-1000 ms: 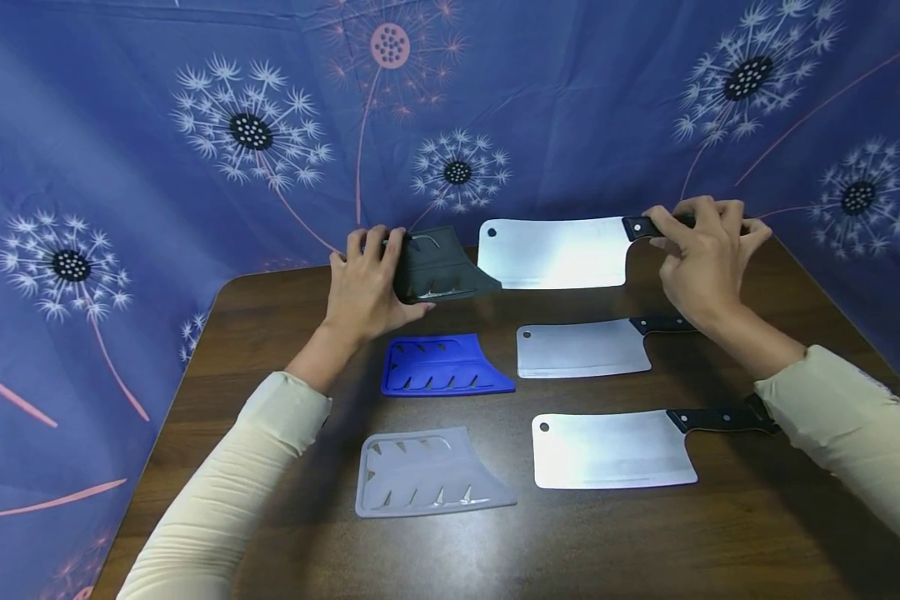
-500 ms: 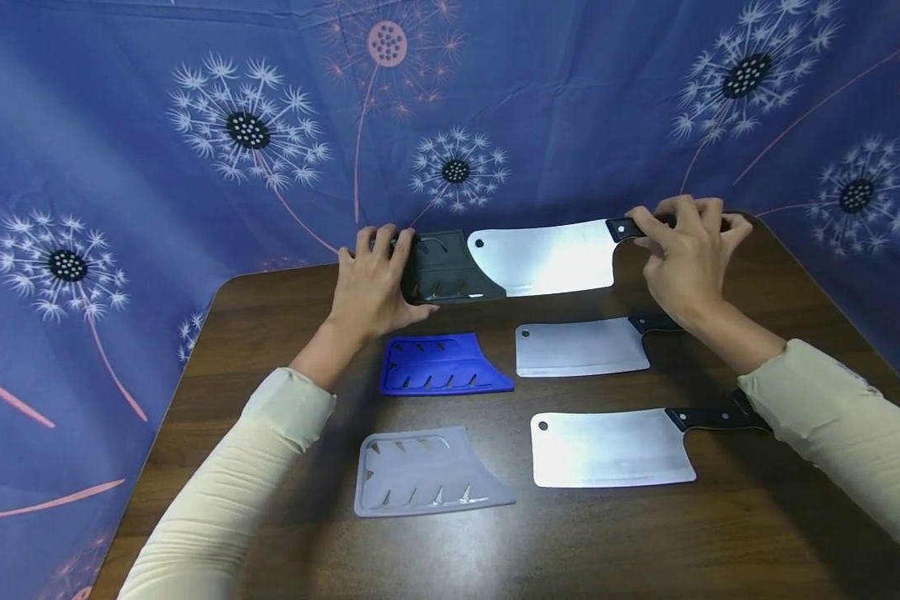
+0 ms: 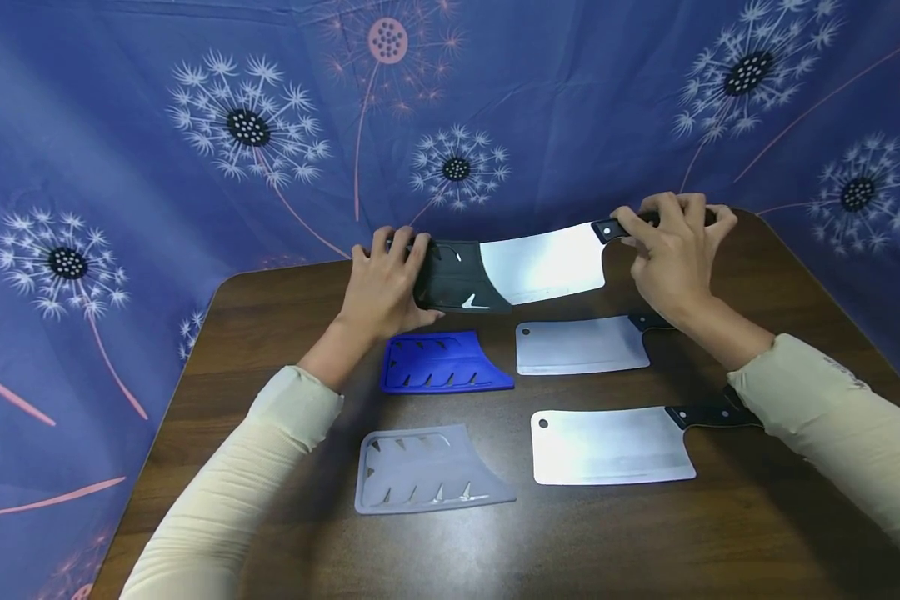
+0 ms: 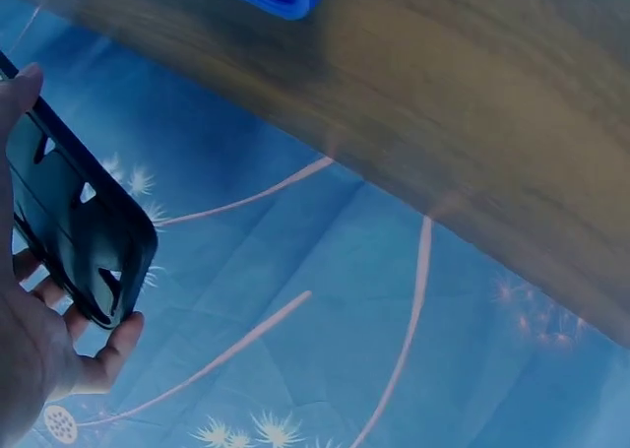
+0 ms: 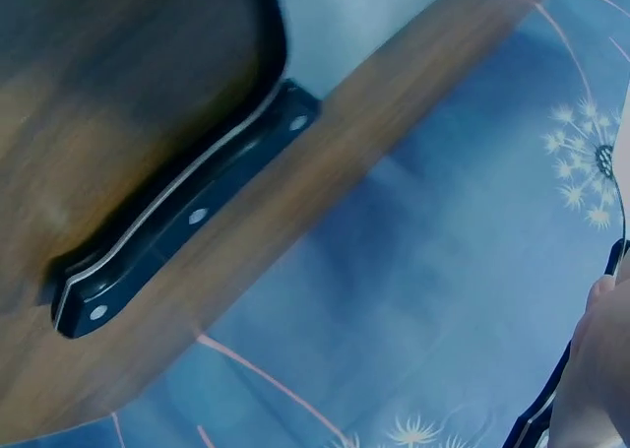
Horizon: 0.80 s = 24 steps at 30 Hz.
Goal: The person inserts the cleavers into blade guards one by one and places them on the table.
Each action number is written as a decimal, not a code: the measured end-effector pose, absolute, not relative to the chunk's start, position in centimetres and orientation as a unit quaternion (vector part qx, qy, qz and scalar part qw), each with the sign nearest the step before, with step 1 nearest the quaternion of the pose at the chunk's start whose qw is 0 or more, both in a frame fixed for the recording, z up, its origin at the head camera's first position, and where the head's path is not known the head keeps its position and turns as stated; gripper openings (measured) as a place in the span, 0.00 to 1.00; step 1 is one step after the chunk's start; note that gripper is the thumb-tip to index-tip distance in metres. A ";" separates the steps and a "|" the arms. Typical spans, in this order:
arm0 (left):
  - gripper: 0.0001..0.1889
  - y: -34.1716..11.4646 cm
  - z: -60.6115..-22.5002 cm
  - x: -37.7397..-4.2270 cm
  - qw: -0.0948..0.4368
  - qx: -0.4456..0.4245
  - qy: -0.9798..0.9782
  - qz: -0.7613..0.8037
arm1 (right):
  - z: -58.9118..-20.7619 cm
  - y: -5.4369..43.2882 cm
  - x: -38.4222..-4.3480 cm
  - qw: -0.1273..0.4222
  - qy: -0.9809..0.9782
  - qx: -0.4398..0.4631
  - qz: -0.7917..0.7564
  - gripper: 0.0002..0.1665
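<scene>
In the head view, my left hand [image 3: 382, 287] grips the closed end of a black blade guard [image 3: 457, 279]. My right hand [image 3: 675, 258] holds the black handle [image 3: 607, 231] of a large cleaver [image 3: 547, 267], tilted with its handle end higher. The front part of the blade is inside the guard, so its corner hole is hidden; the rear part shows bare. The left wrist view shows fingers and thumb around the slotted guard [image 4: 84, 212]. At the right edge of the right wrist view, my hand [image 5: 596, 369] is partly cut off, on a dark handle.
Below lie a blue blade guard [image 3: 442, 362] and a translucent one [image 3: 427, 471]. Two more cleavers, a smaller one [image 3: 581, 346] and another [image 3: 611, 447], lie to their right on the wooden table [image 3: 465, 558]. A blue flowered cloth [image 3: 570, 108] hangs behind.
The cleaver has moved left and its tip has slid into the black guard, hiding the corner hole. The guard has shifted slightly right and down, toward the cleaver.
</scene>
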<state>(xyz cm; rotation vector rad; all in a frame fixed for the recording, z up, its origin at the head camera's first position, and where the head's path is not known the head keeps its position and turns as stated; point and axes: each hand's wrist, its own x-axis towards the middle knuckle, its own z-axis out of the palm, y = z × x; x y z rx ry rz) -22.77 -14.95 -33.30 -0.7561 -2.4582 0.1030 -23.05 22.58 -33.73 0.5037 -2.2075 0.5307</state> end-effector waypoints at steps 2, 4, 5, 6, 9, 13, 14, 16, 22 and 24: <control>0.56 -14.8 -33.4 -22.7 0.281 -0.286 -0.915 0.046 | -33.7 22.3 -23.1 0.400 -0.869 0.205 0.207 0.36; 0.56 -14.8 -33.5 -22.6 0.281 -0.281 -0.917 0.044 | -33.6 22.2 -23.1 0.402 -0.868 0.204 0.208 0.36; 0.56 -14.9 -33.5 -22.6 0.281 -0.279 -0.917 0.044 | -33.5 22.1 -23.2 0.402 -0.868 0.204 0.207 0.37; 0.56 -14.9 -33.5 -22.6 0.280 -0.277 -0.918 0.042 | -33.5 22.1 -23.2 0.402 -0.868 0.203 0.208 0.37; 0.55 -14.9 -33.5 -22.6 0.278 -0.277 -0.919 0.033 | -33.4 22.2 -23.3 0.400 -0.871 0.198 0.208 0.37; 0.56 -14.8 -33.5 -22.6 0.274 -0.276 -0.921 0.023 | -33.3 22.4 -23.3 0.398 -0.871 0.199 0.208 0.37; 0.56 -14.7 -33.6 -22.6 0.272 -0.276 -0.922 0.021 | -33.4 22.4 -23.3 0.398 -0.871 0.199 0.208 0.37; 0.56 -14.7 -33.6 -22.6 0.271 -0.276 -0.922 0.018 | -33.4 22.4 -23.3 0.399 -0.871 0.198 0.210 0.35; 0.56 -14.6 -33.4 -22.5 0.286 -0.269 -0.920 -0.009 | -33.4 22.4 -23.0 0.382 -0.882 0.180 0.211 0.33; 0.57 -14.5 -33.0 -22.5 0.285 -0.268 -0.920 -0.014 | -33.5 22.4 -23.0 0.382 -0.882 0.177 0.210 0.33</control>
